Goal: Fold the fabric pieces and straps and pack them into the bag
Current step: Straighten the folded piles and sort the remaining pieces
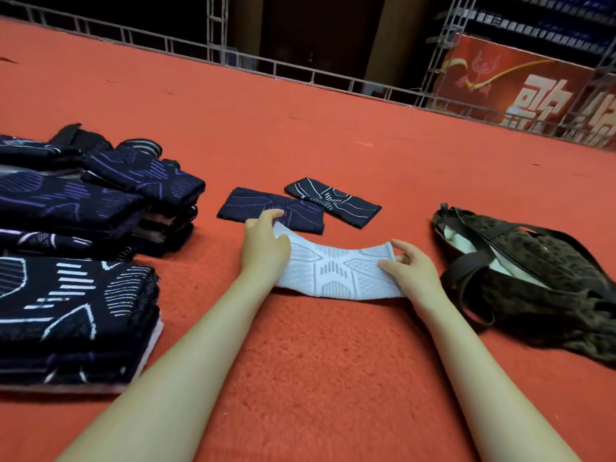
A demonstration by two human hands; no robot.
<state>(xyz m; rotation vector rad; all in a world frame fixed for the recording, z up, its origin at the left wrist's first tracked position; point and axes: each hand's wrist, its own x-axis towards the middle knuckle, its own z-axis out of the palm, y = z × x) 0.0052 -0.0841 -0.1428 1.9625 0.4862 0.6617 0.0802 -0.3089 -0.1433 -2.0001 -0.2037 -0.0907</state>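
White fabric piece (336, 270) lies on the red carpet (300, 361) between the two hands, long axis running left-right across the person's front, sagging slightly in the middle with both short ends lifted a little. Left hand (265, 243) holds the left end: fingers curled over the far corner, thumb side toward the cloth. Right hand (411, 266) pinches the right end, thumb on top, fingertips tucked under the edge; how many layers sit in that pinch can't be told from this angle. Each hand is at its own end, so neither has a reach advantage on the piece itself. Likely step: fold end-to-end, bringing one short edge across the long axis onto the other. Bag (533, 271) sits open just to the right of the right hand, mouth facing up and left, something pale showing inside, so the right hand is the nearer one for the drop-in. Two dark folded pieces (273, 210) and (333, 201) lie just beyond the white one, the nearer almost touching the left fingers. Stacks of dark patterned fabric (76, 261) sit well to the left, closest to the left hand for the next pick.
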